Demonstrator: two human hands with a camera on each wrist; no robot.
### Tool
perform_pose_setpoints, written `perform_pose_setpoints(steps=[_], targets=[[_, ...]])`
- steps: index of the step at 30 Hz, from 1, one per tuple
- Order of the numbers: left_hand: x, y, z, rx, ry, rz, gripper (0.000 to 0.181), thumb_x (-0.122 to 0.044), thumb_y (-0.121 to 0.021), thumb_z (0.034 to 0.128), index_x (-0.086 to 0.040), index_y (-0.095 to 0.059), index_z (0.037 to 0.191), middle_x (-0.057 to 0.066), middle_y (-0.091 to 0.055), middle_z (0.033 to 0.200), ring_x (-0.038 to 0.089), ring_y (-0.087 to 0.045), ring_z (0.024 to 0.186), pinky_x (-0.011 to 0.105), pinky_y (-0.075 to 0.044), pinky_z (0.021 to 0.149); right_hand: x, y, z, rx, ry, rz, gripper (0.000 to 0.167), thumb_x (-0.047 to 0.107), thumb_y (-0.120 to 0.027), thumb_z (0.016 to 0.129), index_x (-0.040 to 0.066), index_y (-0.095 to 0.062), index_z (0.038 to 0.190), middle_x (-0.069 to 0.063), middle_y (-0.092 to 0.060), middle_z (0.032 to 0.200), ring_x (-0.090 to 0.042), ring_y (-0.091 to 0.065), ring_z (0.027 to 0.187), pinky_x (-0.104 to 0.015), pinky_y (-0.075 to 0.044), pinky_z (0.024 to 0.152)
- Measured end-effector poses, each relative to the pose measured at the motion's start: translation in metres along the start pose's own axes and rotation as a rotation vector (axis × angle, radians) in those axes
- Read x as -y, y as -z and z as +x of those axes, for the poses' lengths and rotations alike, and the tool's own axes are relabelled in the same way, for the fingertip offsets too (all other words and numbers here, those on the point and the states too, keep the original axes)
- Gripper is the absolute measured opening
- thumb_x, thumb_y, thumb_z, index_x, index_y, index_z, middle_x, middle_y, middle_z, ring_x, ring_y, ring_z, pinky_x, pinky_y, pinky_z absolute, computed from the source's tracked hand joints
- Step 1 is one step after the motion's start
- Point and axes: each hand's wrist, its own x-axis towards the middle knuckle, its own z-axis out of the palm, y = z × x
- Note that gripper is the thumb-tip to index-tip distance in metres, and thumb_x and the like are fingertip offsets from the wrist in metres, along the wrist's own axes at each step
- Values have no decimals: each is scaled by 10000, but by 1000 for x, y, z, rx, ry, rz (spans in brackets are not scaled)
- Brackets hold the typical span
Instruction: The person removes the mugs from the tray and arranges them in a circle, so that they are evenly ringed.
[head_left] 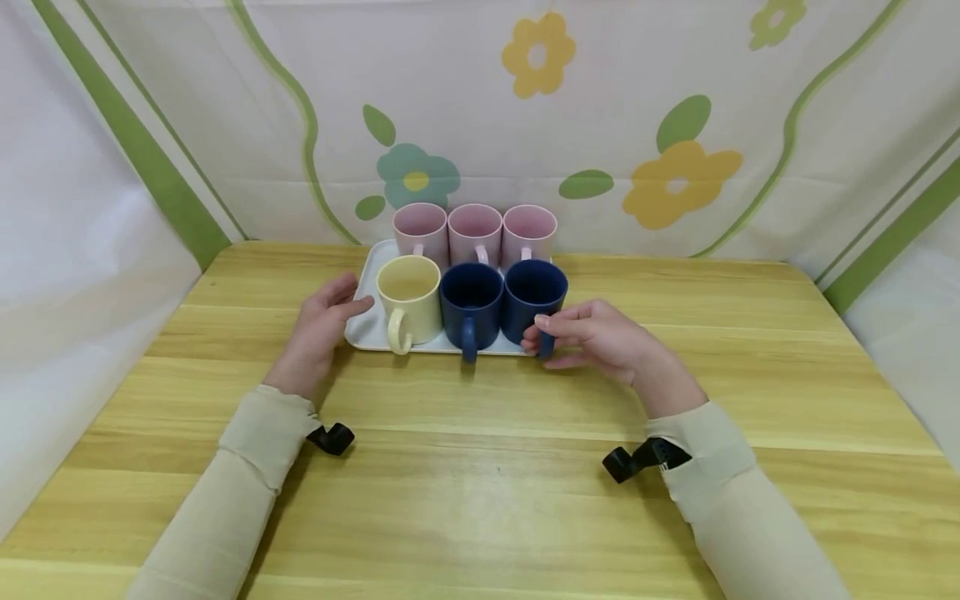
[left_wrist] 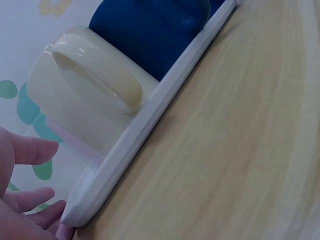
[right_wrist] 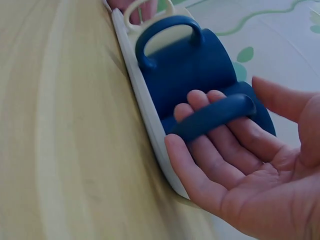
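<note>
A white tray (head_left: 364, 332) holds three pink mugs (head_left: 476, 223) behind, with a cream mug (head_left: 422, 310) and two dark blue mugs (head_left: 482, 315) in front, all upright. My left hand (head_left: 317, 329) is at the tray's left end; its fingers (left_wrist: 47, 212) lie against the tray corner (left_wrist: 80, 210), thumb raised. My right hand (head_left: 600, 337) is at the right blue mug (head_left: 525, 310). In the right wrist view its loosely extended fingers (right_wrist: 215, 155) pass behind the mug's handle (right_wrist: 215, 117), and the thumb stands apart from it.
The tray sits on a wooden table (head_left: 450, 475), near its back edge. Behind the table hangs a white curtain (head_left: 480, 100) with flowers and green lines; white cloth also stands at both sides. Each forearm has a beige sleeve (head_left: 225, 500) and a black wrist camera (head_left: 332, 438).
</note>
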Motion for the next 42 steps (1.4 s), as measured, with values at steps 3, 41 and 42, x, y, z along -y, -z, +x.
perform_pose_setpoints(steps=[3,41,42], targets=[[4,-1,3,4,-13,19,785,-155,-656,1046,-120,-230,1704,63,-271,1768,233,-282,1620,383,-252,1348,-4,-3,1,-1,1,50,341,277,-622,1088,-22,-771,1153,-60,-804,1098,-199,-755,1111,-547,-540,1124],[13,14,4,107,-63,271,989,3,-815,901,-70,-231,1696,185,-297,1740,338,-341,1604,482,-330,1304,-7,-19,-5,-127,9,234,283,250,-596,1100,25,-763,1069,-1,-769,917,-164,-787,967,-537,-478,1186],[14,15,4,100,-66,282,990,-1,-818,900,-68,-233,1696,188,-298,1738,342,-343,1603,485,-329,1304,-7,-20,-5,-132,9,236,286,249,-601,1098,6,-751,1092,-2,-766,915,-165,-787,963,-535,-483,1181]])
